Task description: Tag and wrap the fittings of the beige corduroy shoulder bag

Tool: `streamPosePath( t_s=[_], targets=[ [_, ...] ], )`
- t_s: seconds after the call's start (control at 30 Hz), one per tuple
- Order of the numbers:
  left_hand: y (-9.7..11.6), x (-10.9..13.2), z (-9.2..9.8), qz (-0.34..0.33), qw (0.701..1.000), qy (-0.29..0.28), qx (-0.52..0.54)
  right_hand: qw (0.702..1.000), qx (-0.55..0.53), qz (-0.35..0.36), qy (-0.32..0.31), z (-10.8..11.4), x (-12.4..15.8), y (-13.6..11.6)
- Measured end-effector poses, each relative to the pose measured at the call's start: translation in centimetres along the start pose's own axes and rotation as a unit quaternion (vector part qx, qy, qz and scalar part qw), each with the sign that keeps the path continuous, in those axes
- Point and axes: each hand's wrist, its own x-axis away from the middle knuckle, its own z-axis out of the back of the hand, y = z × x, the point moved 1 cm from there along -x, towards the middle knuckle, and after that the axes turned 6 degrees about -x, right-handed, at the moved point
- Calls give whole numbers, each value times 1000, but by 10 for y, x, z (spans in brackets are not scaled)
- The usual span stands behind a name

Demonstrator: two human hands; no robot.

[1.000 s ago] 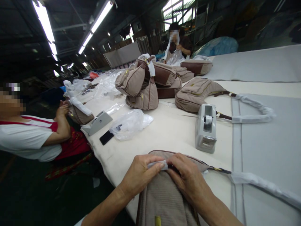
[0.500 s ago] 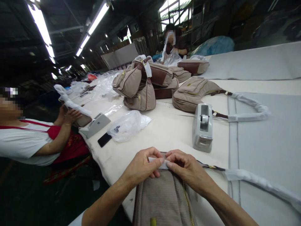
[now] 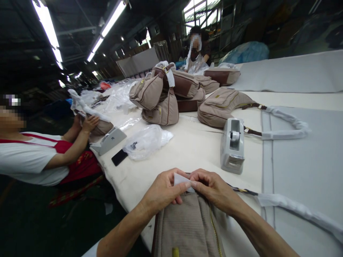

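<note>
A beige ribbed bag [image 3: 187,228] lies at the table's near edge, right under me. My left hand [image 3: 162,191] and my right hand [image 3: 214,189] meet at the bag's top edge. Both pinch a small white piece of wrapping paper [image 3: 181,179] between thumbs and fingers. The paper stands up a little between the two hands. The bag's strap [image 3: 294,210], wrapped in white paper, runs off to the right. A gold zipper [image 3: 214,228] runs down the bag's right side.
A grey tape dispenser [image 3: 232,144] stands just beyond my hands. Further back lie a beige bag with a wrapped strap [image 3: 222,107], a pile of bags [image 3: 166,96], a clear plastic bag [image 3: 146,141], a black phone [image 3: 119,157] and a second dispenser [image 3: 108,140]. A person in white and red [image 3: 34,157] works at the left; another [image 3: 197,50] stands far back.
My hands have drawn slightly nearer and lifted the white paper, which now stands up between my fingers. The person at the left has raised a wrapped strap and bag onto the table.
</note>
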Motion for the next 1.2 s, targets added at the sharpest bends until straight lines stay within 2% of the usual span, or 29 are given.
streamPosePath(
  t_s=[0.1,0.27,0.37,0.5,0.6,0.67,0.77,0.83,0.97,1.07,1.2],
  targets=[
    [-2,1,2,23,1000,6,5,999,23,13,-23,0,-3,-2],
    [-1,2,-3,57,997,39,34,997,80,6,-17,0,-3,1],
    [-4,2,-3,49,994,77,66,999,45,-13,-18,2,0,5],
    [-11,2,-1,82,983,107,121,999,39,-22,7,0,6,4],
    [-10,2,0,104,981,105,124,996,72,-27,49,-9,10,0],
    [-8,3,0,110,981,96,128,992,104,3,72,-15,10,-2],
    [-5,5,1,99,985,61,129,989,117,70,62,-19,8,-1],
    [-6,5,3,70,991,40,110,991,94,83,52,-16,5,3],
    [-8,3,9,10,999,31,40,996,50,70,21,-5,3,7],
    [-8,-1,8,19,999,35,27,998,41,49,4,-2,3,5],
    [-5,-5,4,36,998,44,32,999,39,-8,24,-6,0,1]
  ],
)
